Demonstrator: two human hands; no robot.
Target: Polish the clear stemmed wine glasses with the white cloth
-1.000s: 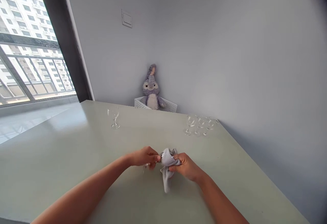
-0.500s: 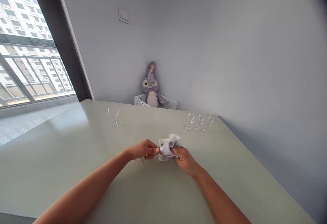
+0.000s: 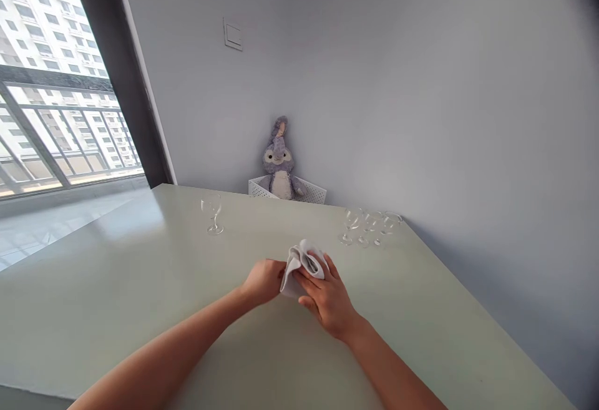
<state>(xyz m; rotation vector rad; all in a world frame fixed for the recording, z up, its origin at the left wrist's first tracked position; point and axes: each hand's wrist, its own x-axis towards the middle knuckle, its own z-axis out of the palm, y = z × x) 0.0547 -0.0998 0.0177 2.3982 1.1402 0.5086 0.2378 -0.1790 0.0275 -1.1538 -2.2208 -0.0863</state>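
Beyond the pale table (image 3: 187,329), a white basket (image 3: 311,193) contains a plush toy (image 3: 281,179). Centrally, the right hand's (image 3: 330,304) spread fingers press a cloth (image 3: 292,282); the left hand (image 3: 266,281) curls beside it, its grasp hidden.

1. Two plain, pale grey-blue walls (image 3: 435,110) meet in a corner behind the table (image 3: 140,291).
2. A white switch (image 3: 233,34) is on the left wall.
3. At far left, a dark frame (image 3: 112,67) edges the window (image 3: 28,85); a railing (image 3: 84,109) and pale high-rises (image 3: 56,29) show through it.
4. Pale, shiny floor (image 3: 51,226) lies between window and table.
5. The table has a smooth, pale greenish top.
6. Behind its far edge, a purple-grey plush (image 3: 281,182) sits in a white perforated basket (image 3: 317,194).
7. Bright daylight at left leaves a glossy patch on the tabletop.
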